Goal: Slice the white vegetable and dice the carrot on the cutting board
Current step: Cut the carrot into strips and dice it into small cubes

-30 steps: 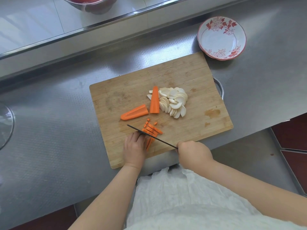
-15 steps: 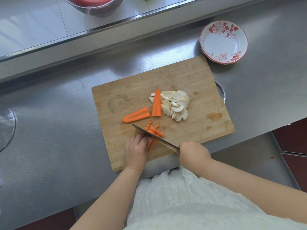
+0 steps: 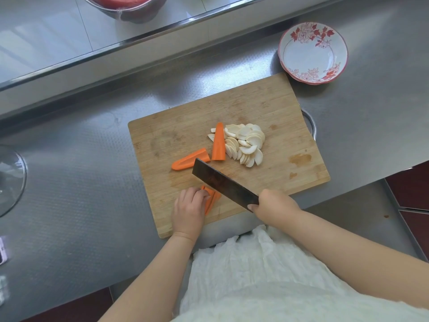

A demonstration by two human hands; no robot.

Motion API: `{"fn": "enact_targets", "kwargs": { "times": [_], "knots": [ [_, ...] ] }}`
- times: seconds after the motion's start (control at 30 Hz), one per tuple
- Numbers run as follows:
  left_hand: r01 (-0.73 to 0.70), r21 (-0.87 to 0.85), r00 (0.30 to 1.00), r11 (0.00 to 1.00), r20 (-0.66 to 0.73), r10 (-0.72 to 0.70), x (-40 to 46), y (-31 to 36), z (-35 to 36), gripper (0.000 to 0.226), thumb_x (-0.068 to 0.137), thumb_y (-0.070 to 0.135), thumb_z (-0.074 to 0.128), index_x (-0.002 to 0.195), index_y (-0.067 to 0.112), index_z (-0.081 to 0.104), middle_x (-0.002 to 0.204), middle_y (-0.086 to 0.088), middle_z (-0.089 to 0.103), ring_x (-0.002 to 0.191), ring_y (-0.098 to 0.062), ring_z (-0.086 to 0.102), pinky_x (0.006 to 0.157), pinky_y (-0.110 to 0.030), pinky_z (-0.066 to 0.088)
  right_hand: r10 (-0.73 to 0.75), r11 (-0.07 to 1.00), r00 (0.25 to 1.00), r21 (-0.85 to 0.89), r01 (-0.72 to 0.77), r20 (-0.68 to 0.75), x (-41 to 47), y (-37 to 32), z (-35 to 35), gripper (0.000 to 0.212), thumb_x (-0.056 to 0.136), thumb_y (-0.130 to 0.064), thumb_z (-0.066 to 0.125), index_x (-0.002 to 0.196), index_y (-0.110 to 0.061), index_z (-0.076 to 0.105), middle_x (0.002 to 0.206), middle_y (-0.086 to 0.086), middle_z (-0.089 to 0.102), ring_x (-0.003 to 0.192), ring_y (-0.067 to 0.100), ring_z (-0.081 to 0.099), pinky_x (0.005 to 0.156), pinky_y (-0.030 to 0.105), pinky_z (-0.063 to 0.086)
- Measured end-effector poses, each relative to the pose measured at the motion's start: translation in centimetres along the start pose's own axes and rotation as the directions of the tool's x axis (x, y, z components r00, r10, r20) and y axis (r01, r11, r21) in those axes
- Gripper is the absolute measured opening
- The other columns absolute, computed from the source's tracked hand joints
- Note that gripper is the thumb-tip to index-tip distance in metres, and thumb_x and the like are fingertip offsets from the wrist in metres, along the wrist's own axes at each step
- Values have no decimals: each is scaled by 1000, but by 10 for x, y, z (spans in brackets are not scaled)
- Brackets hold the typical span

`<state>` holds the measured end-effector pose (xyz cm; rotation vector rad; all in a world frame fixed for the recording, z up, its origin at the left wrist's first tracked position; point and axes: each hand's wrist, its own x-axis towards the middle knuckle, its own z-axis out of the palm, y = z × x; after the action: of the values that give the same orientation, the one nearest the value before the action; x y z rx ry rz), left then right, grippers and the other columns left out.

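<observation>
A wooden cutting board [image 3: 267, 108] lies on the steel counter. On it sits a pile of white vegetable slices [image 3: 247, 144], with one carrot piece [image 3: 218, 142] leaning against the pile and another carrot piece [image 3: 189, 159] lying to its left. Near the board's front edge my left hand [image 3: 189, 211] holds down a bundle of carrot strips [image 3: 211, 199] with curled fingertips. My right hand [image 3: 275, 205] grips the handle of a dark cleaver [image 3: 222, 183]. Its blade is tilted so the flat side shows, above and just right of the strips.
A white bowl with red flowers [image 3: 313, 53] stands off the board's far right corner. A metal bowl with red contents [image 3: 130, 5] sits on the raised ledge at the back. A glass lid [image 3: 10, 180] lies at the left edge. The counter drops off at the front right.
The cleaver has lifted and tilted, showing its flat side instead of its thin edge. The loose cut carrot bits are now hidden under the blade. My left hand stays on the strips.
</observation>
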<state>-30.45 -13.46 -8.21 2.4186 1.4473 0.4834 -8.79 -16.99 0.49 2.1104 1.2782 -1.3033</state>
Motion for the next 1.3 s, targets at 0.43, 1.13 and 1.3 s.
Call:
{"fn": "enact_targets", "kwargs": {
  "times": [0.43,1.13,1.3],
  "knots": [
    [20,28,999,999,-39,-19,-1,0,3,25,89,27,51,81,13,70,80,-2,63,77,-18,46,56,-27,35,-215,965,966,-185,187,-145,-29,-6,8,27,100,-27,38,103,-17,63,83,5,66,73,25,60,54,27,39],
    [19,-31,997,999,-70,-21,-3,-1,6,28,91,30,52,81,11,69,77,-3,62,74,-20,48,54,-33,42,-64,969,996,-241,46,-67,-15,-22,17,15,91,-5,44,88,-13,57,75,2,53,70,24,51,56,28,41],
    [48,-47,998,998,-47,-50,-3,0,5,24,90,28,53,80,12,69,76,-3,60,69,-22,53,54,-32,42,-42,988,997,-149,32,-64,-6,-15,15,19,95,-20,45,102,-15,62,80,1,58,73,22,58,56,27,41]
  ]
}}
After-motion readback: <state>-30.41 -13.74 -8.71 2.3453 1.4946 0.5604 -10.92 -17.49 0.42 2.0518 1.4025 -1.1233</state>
